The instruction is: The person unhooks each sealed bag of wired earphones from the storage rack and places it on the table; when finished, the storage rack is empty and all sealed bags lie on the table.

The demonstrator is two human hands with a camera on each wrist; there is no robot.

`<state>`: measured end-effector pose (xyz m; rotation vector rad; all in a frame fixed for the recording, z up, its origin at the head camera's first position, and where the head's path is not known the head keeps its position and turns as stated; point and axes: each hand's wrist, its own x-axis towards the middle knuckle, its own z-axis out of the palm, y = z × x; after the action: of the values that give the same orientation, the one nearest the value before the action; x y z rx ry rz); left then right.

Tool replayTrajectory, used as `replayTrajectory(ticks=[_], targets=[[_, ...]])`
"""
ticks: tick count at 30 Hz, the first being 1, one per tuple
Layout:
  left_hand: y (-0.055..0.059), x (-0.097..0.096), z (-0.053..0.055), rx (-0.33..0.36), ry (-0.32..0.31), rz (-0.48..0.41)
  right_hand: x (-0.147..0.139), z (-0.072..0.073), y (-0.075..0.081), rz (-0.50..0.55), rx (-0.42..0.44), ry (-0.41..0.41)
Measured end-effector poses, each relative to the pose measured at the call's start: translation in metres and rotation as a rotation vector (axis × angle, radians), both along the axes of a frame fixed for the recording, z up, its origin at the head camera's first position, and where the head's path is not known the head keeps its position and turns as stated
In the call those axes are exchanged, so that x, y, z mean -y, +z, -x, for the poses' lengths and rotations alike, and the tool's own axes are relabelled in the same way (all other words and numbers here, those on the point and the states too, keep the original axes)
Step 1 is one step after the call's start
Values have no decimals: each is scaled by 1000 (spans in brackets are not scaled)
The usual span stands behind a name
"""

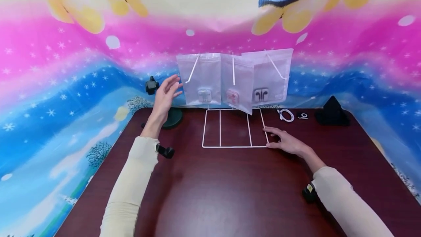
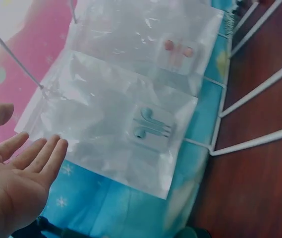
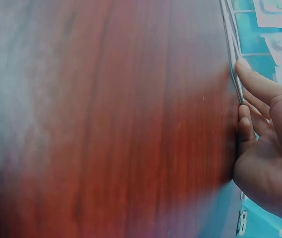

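Three frosted zip bags hang from the prongs of a white wire rack (image 1: 219, 129). The left bag (image 1: 200, 74) has white earphones (image 1: 204, 96) in a clear case, the middle bag (image 1: 237, 70) pink earphones (image 1: 232, 98), and the right bag (image 1: 271, 67) black earphones (image 1: 261, 95). My left hand (image 1: 167, 92) is raised beside the left bag, palm towards it, fingers spread and holding nothing. In the left wrist view its fingertips (image 2: 56, 141) overlap that bag's edge. My right hand (image 1: 285, 141) rests thumb and fingertips against the rack's front right corner, low on the table.
Behind the rack's right side lie a coiled white cable (image 1: 286, 115) and a small white ring-shaped item (image 1: 303, 116). A black stand (image 1: 333, 112) is at the back right. Behind my left hand rises a dark stand with a round base (image 1: 173, 118). A printed cloth (image 1: 108, 79) surrounds the table (image 1: 230, 189).
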<state>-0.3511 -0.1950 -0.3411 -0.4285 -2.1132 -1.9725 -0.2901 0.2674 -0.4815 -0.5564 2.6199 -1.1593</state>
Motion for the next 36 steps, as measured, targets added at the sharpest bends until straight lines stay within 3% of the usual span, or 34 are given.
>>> replayTrajectory(ticks=[4,11,18,28,36], targets=[[9,-7,10,-26,74,14,2,0,-2,1,-9,-7],[22,-17,30,37,205,105,5,1,-3,11,-33,3],[31,-25,45,51,243,63,6,0,-3,27,-48,7],[36,-41,48,59,370,0,2,0,-3,15,-50,6],[33,-35,39,-9,339,-52,3,-1,-3,25,-31,-1]])
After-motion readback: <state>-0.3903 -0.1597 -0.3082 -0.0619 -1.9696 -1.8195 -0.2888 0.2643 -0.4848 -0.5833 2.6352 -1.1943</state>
